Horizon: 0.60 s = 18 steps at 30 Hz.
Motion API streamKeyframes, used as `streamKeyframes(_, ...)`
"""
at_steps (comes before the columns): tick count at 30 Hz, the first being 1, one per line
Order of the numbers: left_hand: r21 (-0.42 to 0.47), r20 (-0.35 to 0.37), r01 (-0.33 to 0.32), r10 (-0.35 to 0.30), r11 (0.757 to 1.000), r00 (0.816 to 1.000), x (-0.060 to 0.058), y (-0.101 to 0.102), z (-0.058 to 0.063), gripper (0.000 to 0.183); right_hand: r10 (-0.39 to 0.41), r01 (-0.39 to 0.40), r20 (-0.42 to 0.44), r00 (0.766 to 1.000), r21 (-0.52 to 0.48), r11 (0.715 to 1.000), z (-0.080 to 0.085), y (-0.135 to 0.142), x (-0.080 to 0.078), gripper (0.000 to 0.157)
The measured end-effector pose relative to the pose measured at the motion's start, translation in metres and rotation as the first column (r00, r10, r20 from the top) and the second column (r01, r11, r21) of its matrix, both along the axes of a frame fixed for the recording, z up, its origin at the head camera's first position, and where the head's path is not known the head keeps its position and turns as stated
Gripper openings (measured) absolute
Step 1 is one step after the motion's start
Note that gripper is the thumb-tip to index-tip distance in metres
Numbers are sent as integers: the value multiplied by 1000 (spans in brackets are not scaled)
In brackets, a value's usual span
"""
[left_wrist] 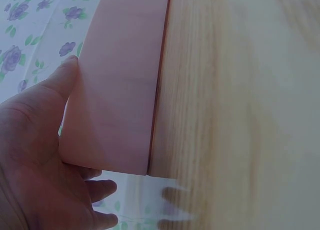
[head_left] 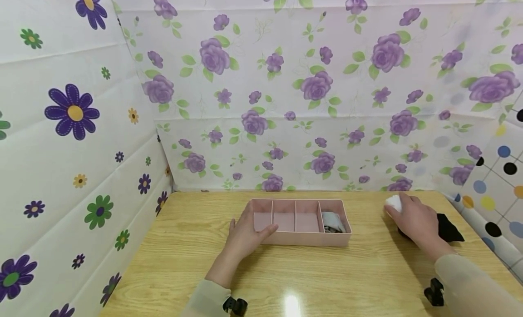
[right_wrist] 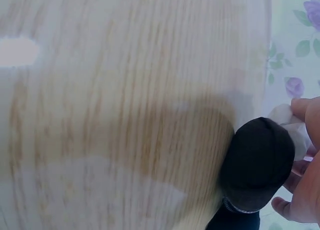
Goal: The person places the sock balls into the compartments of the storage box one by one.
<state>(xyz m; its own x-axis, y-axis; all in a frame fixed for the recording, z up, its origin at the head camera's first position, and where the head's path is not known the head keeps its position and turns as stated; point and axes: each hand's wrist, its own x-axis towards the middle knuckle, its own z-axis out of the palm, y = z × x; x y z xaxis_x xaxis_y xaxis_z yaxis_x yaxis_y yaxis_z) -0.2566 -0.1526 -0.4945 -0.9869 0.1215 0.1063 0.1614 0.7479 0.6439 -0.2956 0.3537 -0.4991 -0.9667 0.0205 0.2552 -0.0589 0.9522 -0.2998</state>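
A long pink box point(head_left: 306, 239) with several compartments lies on the table. My left hand point(head_left: 244, 235) holds its left end, the thumb on the front rim; in the left wrist view the thumb touches the upper edge of the box wall point(left_wrist: 117, 84). A folded grey cloth point(head_left: 333, 221) sits in the rightmost compartment. To the right of the box, my right hand point(head_left: 418, 219) pinches a small white cloth bundle point(head_left: 394, 202). Below that hand is a black cloth piece point(head_left: 449, 228), rounded and sock-like in the right wrist view; the hand partly hides it.
The wooden table point(head_left: 294, 271) ends at a flowered back curtain point(head_left: 282, 140). A daisy-print curtain point(head_left: 61, 162) borders the left side, and a dotted cloth point(head_left: 496, 194) hangs at the right. Dark wrist cameras are strapped under both forearms.
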Motion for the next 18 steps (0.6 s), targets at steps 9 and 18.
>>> streamKeyframes(9, 0, -2, 0, 0, 1000, 1000, 1, 1, 1, 117, 21, -22, -41, 999, -20, 1000, 13, -16, 2, 82)
streamKeyframes(18, -5, -6, -3, 3, 1000, 1000, 0, 1, 2, 117, 62, -67, -96, 993, -42, 997, 28, -40, 5, 83)
